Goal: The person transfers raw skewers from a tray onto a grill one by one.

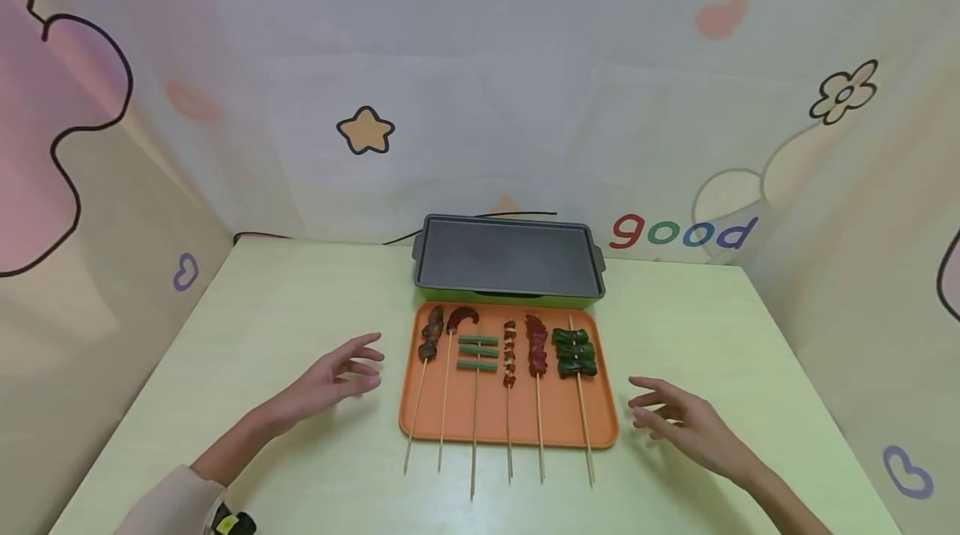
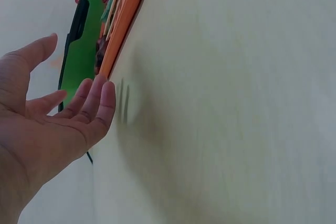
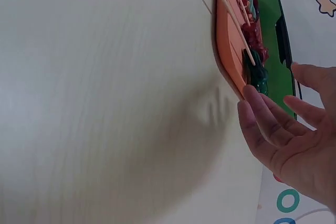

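Two hands hover low over the pale green table, one on each side of an orange tray. The left hand hangs just left of the tray's near-left part, palm turned inward, fingers straight and loosely spread, thumb raised; it holds nothing and touches nothing. The right hand hangs just right of the tray's near-right corner in a mirrored pose, fingers relaxed and fanned, empty as well. A light sleeve covers the left forearm at the near edge.

The tray lies in the middle of the table and carries six skewers side by side, their bare wooden ends sticking out over its near rim onto the table. Counted from the left: a dark brown skewer, a curved reddish-brown skewer, a skewer with three green bars set crosswise, a skewer of small brown and orange pieces, a dark red meat skewer and a dark green vegetable skewer.

Just beyond the tray's far rim stands one grill pan, grey on top with a green base. A black cable runs behind it. On the far wall, right of the pan, the word "good" reads in coloured letters.
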The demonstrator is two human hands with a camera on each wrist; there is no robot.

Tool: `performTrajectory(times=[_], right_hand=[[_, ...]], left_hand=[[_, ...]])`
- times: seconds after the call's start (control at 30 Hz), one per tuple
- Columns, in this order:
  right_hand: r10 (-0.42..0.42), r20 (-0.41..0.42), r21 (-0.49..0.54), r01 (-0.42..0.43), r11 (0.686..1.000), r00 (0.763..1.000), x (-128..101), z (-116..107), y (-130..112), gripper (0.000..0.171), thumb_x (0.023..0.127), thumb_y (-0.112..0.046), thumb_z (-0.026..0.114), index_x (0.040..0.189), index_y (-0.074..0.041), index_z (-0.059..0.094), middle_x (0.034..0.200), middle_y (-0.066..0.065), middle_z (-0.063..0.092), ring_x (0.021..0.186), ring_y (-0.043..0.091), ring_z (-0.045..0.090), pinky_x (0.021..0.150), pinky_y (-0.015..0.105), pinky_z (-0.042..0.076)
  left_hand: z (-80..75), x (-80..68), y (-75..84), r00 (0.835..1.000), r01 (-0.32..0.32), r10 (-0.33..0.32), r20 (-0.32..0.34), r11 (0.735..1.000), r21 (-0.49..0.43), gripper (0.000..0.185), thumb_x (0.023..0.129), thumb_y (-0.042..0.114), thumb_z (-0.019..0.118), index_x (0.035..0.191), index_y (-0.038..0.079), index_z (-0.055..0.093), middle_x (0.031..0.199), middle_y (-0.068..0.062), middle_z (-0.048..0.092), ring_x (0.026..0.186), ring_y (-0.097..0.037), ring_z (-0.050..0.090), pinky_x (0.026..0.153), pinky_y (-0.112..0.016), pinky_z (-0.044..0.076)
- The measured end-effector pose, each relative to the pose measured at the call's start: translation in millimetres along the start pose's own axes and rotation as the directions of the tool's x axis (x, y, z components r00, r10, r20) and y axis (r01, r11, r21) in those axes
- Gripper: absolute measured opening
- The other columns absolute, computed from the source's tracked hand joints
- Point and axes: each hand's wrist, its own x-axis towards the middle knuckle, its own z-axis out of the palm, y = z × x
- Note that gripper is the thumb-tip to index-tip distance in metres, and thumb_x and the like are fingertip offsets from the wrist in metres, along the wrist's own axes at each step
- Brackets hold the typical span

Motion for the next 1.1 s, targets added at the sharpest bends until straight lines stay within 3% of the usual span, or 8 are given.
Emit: performTrajectory(times=[0.2,0.3,0.57,0.7,0.93,1.1], right_hand=[[0.088,0.059,0.129,-0.095,0.987,0.994,-2,14,-3,0.049,0.105,-0.018,0.057,0.144,0.011,0.047,0.119,0.029,0.066,0.093,0.013,0.073,0.076,0.034,0.062],[0.126,0.098,0.16,-0.141,0.977,0.987,-2,23,-5,0.049,0.105,-0.02,0.058,0.142,0.012,0.049,0.116,0.027,0.068,0.092,0.013,0.073,0.076,0.033,0.062],[0.207,0.15,0.231,-0.238,0.943,0.967,-1,37,-4,0.052,0.102,-0.021,0.063,0.138,0.015,0.051,0.123,0.028,0.07,0.094,0.017,0.075,0.078,0.033,0.062],[0.239,0.169,0.274,-0.279,0.92,0.956,-3,40,-2,0.051,0.102,-0.02,0.064,0.136,0.016,0.053,0.123,0.026,0.07,0.097,0.018,0.075,0.08,0.034,0.062],[0.196,0.227,0.359,-0.269,0.894,0.954,-8,48,1,0.047,0.101,-0.016,0.065,0.131,0.019,0.055,0.113,0.022,0.074,0.093,0.013,0.075,0.079,0.031,0.062],[0.14,0.258,0.45,-0.247,0.858,0.956,-11,54,5,0.048,0.101,-0.011,0.064,0.13,0.024,0.051,0.106,0.017,0.077,0.091,0.012,0.076,0.079,0.029,0.062]], left_hand=[[9.7,8.0,-1.4,0.998,0.027,-0.023,0.054,0.996,-0.09,0.07,0.102,0.024,0.064,0.159,0.004,0.029,0.14,-0.026,0.051,0.107,-0.024,0.064,0.079,-0.03,0.057],[15.7,10.6,-2.7,0.998,0.036,-0.028,0.065,0.991,-0.127,0.068,0.101,0.021,0.065,0.157,0.002,0.032,0.137,-0.027,0.053,0.101,-0.02,0.066,0.079,-0.029,0.057],[27.4,13.0,-4.7,0.997,0.021,-0.007,0.071,0.982,-0.188,0.067,0.099,0.01,0.065,0.155,-0.006,0.032,0.138,-0.033,0.052,0.105,-0.016,0.068,0.089,-0.03,0.058],[29.4,15.4,-2.8,0.998,0.024,-0.016,0.056,0.988,-0.156,0.07,0.097,0.008,0.068,0.155,-0.006,0.032,0.141,-0.032,0.053,0.109,-0.018,0.069,0.092,-0.028,0.056],[31.6,18.8,-6.7,0.999,0.036,-0.034,0.021,0.99,-0.138,0.074,0.091,0.008,0.075,0.154,-0.004,0.038,0.14,-0.03,0.056,0.109,-0.024,0.07,0.09,-0.024,0.054],[35.2,20.7,-11.3,1.0,0.016,-0.016,0.006,0.985,-0.17,0.071,0.091,0.005,0.074,0.152,-0.007,0.04,0.139,-0.033,0.056,0.103,-0.018,0.072,0.088,-0.021,0.053]])
